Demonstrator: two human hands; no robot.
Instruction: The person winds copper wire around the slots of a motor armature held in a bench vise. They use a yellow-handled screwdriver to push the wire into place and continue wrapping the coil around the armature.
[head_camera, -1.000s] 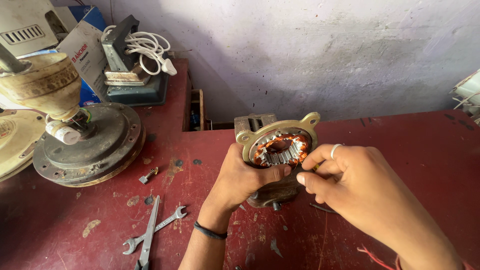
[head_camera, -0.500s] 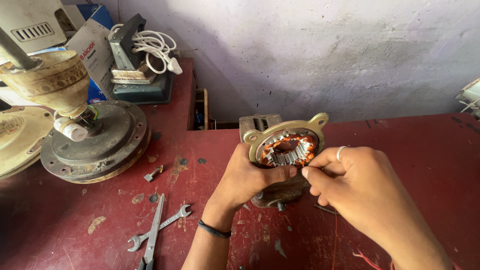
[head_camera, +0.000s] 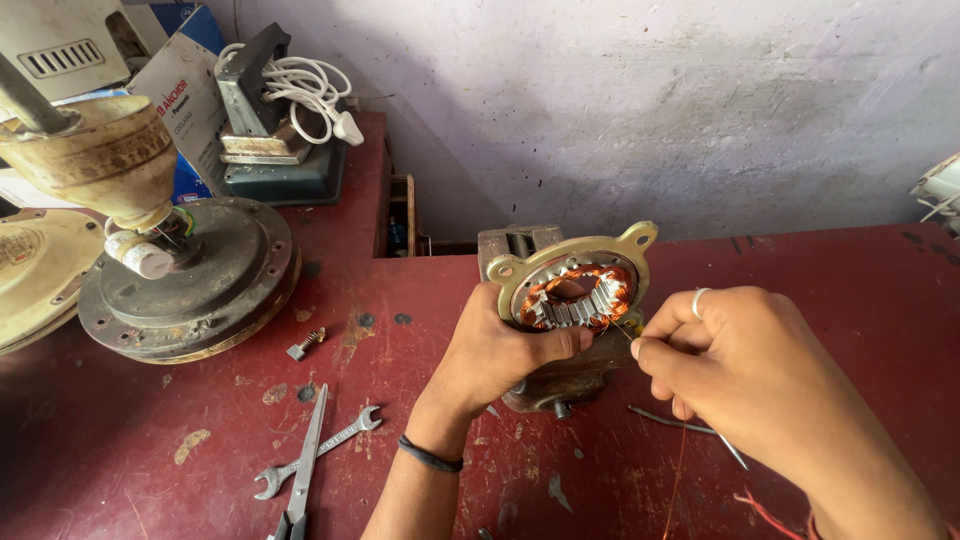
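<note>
Hands on red workbench (head_camera: 150, 430) (grey wall behind): left hand (head_camera: 495, 355) grips stator (head_camera: 575, 290), right hand (head_camera: 745, 365) pinches wire (head_camera: 680, 470).

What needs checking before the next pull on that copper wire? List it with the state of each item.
1. Left hand steadies the stator, thumb across its lower rim: ok.
2. Stator held upright in the bench vise: ok; how tight the vise clamps, cannot tell.
3. Right hand pinches the thin copper wire near the winding: ok.
4. Wire free of kinks or snags along its run toward the table edge: cannot tell, too thin to follow.
5. Spanner and scissors lie apart from the wire: ok.
6. Loose bolt on the table lies away from both hands: ok.
</note>
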